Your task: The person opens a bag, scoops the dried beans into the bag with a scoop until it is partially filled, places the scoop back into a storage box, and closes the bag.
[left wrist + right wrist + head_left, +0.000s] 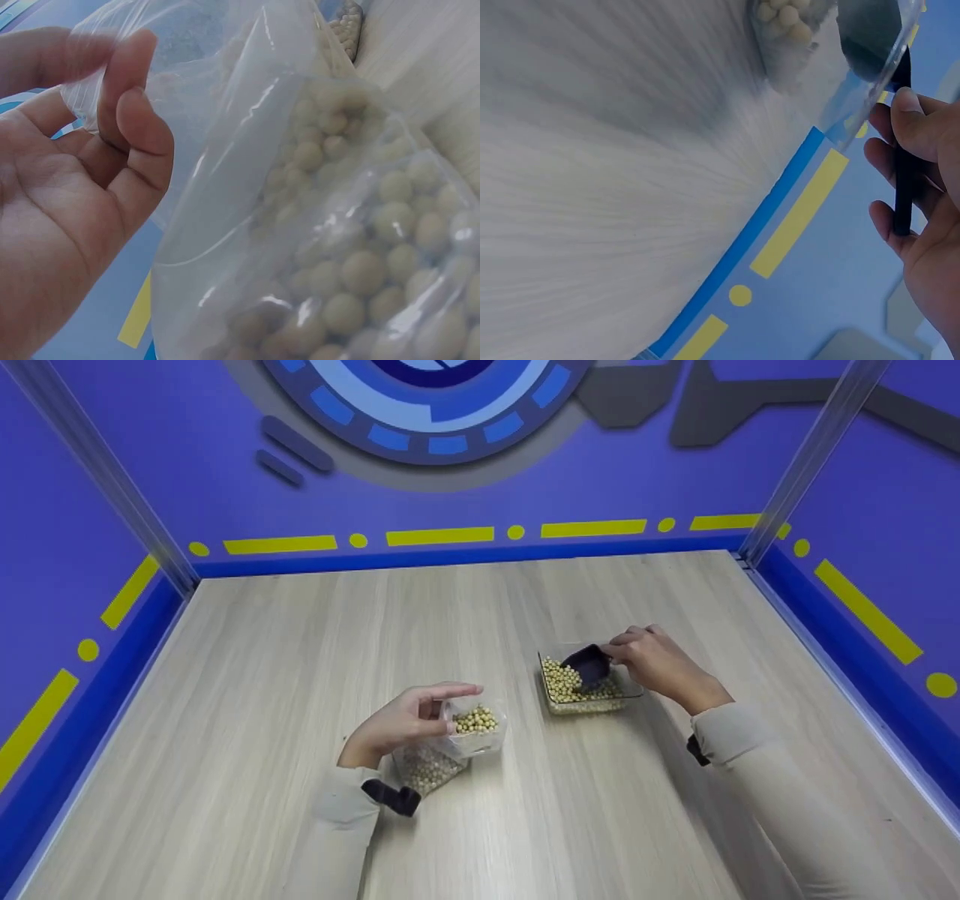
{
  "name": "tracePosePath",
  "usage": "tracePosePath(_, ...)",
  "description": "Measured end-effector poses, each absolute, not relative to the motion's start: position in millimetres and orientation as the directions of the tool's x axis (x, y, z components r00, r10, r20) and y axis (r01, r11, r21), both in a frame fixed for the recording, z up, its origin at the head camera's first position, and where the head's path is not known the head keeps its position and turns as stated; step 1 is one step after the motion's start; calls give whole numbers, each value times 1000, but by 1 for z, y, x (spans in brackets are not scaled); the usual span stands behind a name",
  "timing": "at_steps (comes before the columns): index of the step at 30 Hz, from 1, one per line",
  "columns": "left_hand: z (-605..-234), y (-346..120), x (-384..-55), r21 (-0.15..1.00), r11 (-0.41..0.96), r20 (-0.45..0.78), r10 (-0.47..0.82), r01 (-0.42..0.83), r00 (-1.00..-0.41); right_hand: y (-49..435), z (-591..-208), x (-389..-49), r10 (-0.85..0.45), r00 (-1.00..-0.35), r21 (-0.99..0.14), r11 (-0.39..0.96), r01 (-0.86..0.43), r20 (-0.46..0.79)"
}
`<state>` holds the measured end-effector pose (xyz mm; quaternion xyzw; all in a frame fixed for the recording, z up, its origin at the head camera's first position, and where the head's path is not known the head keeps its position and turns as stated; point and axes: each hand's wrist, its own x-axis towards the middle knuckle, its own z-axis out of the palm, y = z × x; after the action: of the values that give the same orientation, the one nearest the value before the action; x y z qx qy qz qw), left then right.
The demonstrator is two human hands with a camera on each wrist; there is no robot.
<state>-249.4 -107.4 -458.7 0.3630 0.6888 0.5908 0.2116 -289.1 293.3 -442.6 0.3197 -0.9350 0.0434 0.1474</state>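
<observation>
My left hand pinches the rim of a clear plastic bag, keeping its mouth apart. Round, pale yellow soybeans show through that mouth. Seen from the left wrist, more soybeans fill the lower part of the bag, beneath the fingers. To the right, my right hand grips the handle of a black scoop. The scoop's bowl dips into a clear rectangular container that holds soybeans. In the right wrist view, the fingers curl around the black handle; the bowl is partly behind the container's wall.
Bag and container stand a short way apart on a light wood-grain table. Blue panels with yellow marks close off the back and both sides. Metal posts stand at the rear corners.
</observation>
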Motion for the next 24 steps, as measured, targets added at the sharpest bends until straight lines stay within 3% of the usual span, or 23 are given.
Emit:
tracePosePath(9,-460,-107,-249,973,32,127,751,228,-648,290,-452,-288,-583,-742,-27,780,-625,330)
tracePosePath(15,-460,-107,-250,985,8,107,762,175,-639,291,-456,-287,-576,-754,-103,769,-631,315)
tracePosePath(24,-461,-107,-250,980,-8,135,764,200,-630,291,-462,-287,-570,-752,-214,731,-648,332)
